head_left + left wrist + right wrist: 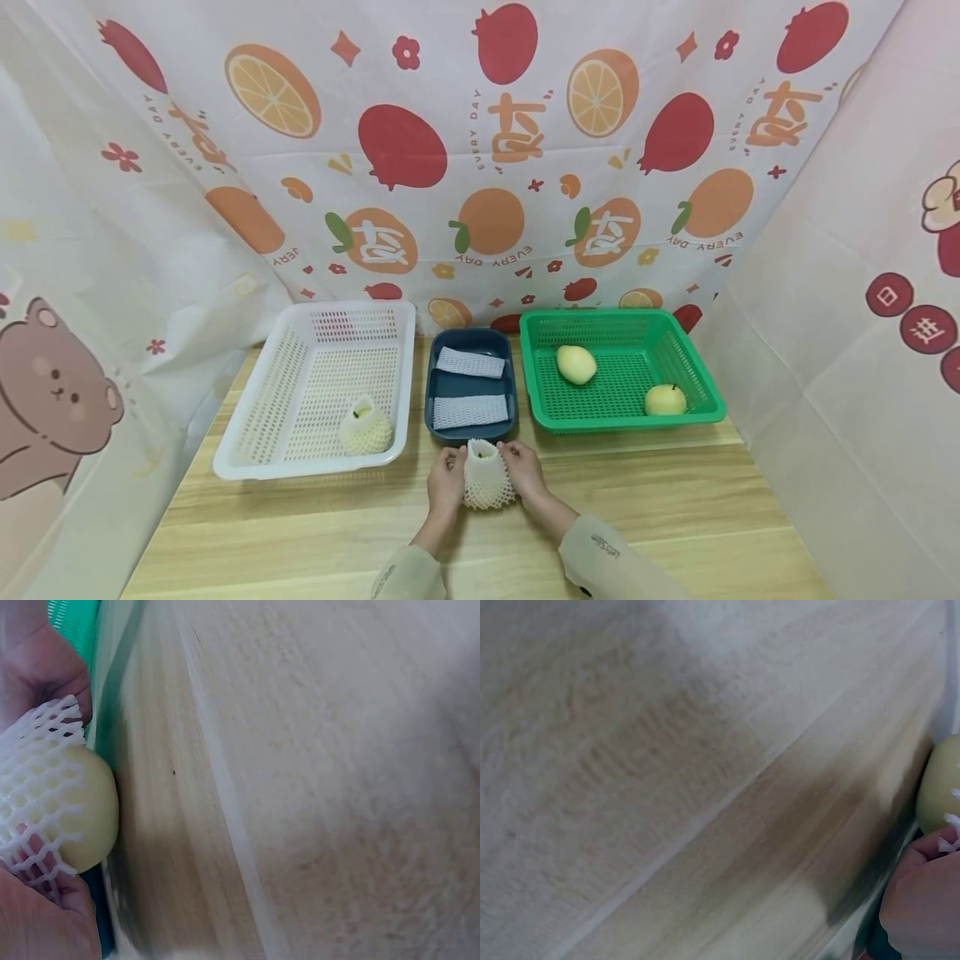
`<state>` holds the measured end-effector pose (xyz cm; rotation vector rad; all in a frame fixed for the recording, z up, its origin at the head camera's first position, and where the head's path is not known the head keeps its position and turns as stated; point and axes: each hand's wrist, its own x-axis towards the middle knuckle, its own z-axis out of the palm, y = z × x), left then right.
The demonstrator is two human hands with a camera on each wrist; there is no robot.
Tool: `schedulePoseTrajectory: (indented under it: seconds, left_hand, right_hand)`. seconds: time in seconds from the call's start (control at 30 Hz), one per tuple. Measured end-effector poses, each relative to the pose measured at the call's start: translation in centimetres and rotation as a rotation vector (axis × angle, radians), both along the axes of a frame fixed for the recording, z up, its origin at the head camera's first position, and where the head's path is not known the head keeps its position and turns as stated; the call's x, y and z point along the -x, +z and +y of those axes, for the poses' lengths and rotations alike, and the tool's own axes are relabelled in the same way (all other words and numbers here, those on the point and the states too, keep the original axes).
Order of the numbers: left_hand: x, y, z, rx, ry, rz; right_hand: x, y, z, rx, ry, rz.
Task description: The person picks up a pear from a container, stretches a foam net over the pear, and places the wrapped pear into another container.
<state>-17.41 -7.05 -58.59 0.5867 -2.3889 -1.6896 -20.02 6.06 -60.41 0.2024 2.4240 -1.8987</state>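
Observation:
A white foam net sleeve (486,479) surrounds a pale yellow pear (101,814) in front of the blue tray. My left hand (447,479) pinches the sleeve's left edge, and my right hand (525,471) grips its right edge. Part of the pear's bottom bulges bare from the flared mesh in the left wrist view, where the left fingers show through the net. From the head, a bit of stem is visible inside the sleeve's narrower top opening. At its frame edge, the right wrist view catches only a slice of pear beside the right hand.
To the left stands a white basket (315,473) holding one netted pear (366,429). Behind my hands, the dark blue tray (471,386) contains flat foam sleeves (471,412). A green basket (622,422) at right holds two bare pears (577,365). Printed cloth (465,108) encloses the wooden table (675,517).

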Motion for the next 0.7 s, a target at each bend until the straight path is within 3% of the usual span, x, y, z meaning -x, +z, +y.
schedulePoseTrajectory:
  seconds: [0.33,0.53,0.7]
  left_hand:
    - [0.3,-1.0,-0.7,0.036,-0.009,0.003]
    - [0.2,-1.9,-1.0,0.145,-0.041,0.013]
    - [0.3,-2.1,-1.2,0.189,-0.063,0.022]
  right_hand:
    - [0.2,-0.9,-0.1,0.000,0.015,-0.022]
    - [0.3,-1.1,0.1,-0.002,0.031,-0.044]
    - [0.5,-1.2,0.3,-0.071,0.052,0.013]
